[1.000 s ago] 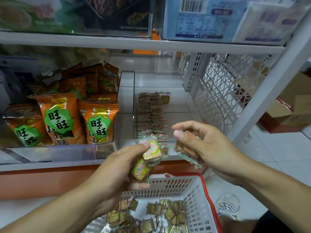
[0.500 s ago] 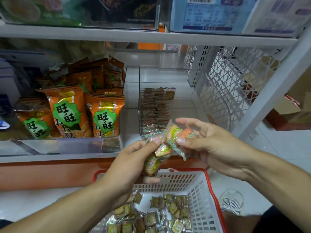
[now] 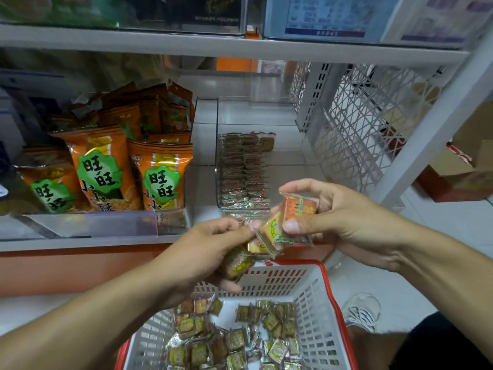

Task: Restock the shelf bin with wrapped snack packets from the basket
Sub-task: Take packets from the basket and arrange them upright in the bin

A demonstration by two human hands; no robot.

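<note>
A clear shelf bin on the middle shelf holds a tidy row of wrapped snack packets along its left side. Just in front of the bin my right hand pinches two packets between thumb and fingers. My left hand sits lower and to the left, closed around more packets, its fingertips touching the ones in the right hand. Below both hands stands a white basket with a red rim, holding several loose packets.
Orange snack bags fill the section left of the bin behind a clear lip. A white lattice panel and slanted post close the shelf's right end. Boxes sit on the upper shelf. A shoe rests on the tiled floor.
My hands have drawn together in front of the bin. The right hand now holds a second packet alongside its first, taken from the left hand's bunch.
</note>
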